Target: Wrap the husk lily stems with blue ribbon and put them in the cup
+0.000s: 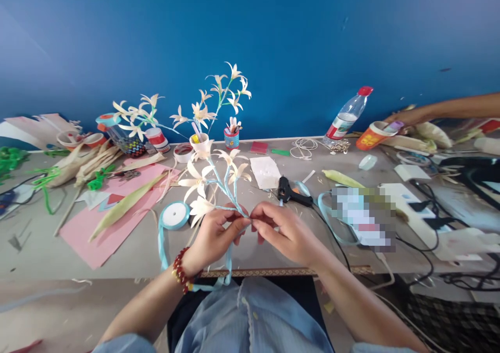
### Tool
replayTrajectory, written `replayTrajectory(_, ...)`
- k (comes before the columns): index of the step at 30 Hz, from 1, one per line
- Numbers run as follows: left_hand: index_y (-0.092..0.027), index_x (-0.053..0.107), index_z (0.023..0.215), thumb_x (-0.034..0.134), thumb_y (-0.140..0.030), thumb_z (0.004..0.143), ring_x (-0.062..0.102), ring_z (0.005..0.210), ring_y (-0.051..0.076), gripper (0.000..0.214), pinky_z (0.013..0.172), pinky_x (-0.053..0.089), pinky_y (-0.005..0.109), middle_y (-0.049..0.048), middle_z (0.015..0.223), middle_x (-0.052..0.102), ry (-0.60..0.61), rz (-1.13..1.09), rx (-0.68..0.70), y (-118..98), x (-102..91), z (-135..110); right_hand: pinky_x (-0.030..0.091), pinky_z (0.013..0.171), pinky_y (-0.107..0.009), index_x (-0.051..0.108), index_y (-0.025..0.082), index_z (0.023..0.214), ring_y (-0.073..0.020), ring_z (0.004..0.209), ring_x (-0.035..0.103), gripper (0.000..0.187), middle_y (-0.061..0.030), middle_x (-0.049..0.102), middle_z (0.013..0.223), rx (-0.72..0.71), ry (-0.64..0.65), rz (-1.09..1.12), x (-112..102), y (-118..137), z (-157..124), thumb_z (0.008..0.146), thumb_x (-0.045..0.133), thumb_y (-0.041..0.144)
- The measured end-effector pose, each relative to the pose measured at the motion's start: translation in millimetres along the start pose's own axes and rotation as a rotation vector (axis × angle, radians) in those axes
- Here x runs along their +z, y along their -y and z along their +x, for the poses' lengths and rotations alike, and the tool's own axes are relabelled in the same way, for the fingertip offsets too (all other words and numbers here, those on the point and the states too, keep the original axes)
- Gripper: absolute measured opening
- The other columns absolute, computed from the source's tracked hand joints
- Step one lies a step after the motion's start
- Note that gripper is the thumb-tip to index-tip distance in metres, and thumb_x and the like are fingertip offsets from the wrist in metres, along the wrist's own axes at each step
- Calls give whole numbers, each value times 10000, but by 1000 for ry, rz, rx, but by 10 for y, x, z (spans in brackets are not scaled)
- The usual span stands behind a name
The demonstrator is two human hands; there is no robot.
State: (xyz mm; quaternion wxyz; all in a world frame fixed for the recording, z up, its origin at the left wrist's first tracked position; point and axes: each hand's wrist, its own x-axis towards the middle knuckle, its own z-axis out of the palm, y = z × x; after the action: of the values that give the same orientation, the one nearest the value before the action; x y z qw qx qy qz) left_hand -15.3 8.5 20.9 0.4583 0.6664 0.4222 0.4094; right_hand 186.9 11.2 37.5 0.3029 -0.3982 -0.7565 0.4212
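Note:
A spray of cream handmade flowers (223,184) on blue-wrapped stems rises between my hands. My left hand (214,236), with a beaded bracelet at the wrist, pinches the stem where its branches join. The fingertips of my right hand (287,232) are closed at the lower end of that stem, touching the left fingertips; exactly what they grip is partly hidden. Light-blue ribbon (227,264) hangs below my left hand toward my lap. Left of that hand lies a spool of blue ribbon (174,215). A black glue gun (295,192) rests beyond my right hand.
Finished flower sprays (219,95) stand in cups by the blue wall. Pink paper (105,238) and corn husks (127,205) lie left. A bottle (346,118), a phone (365,220), a power strip (414,215) and cables are right. Another person's arm (449,108) reaches toward an orange cup (373,136).

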Motion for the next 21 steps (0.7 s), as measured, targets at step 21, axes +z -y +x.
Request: replayTrajectory(21,-129,630,806,648,-473,881,380,510,64,352,480,287,194,-44,591,489,100,-208,-246,59,20,16,332,493,-202,509,201,698,-78,467,461,176,60,491,543,-246,-317,-282,210,-94,-2,861,530,137)
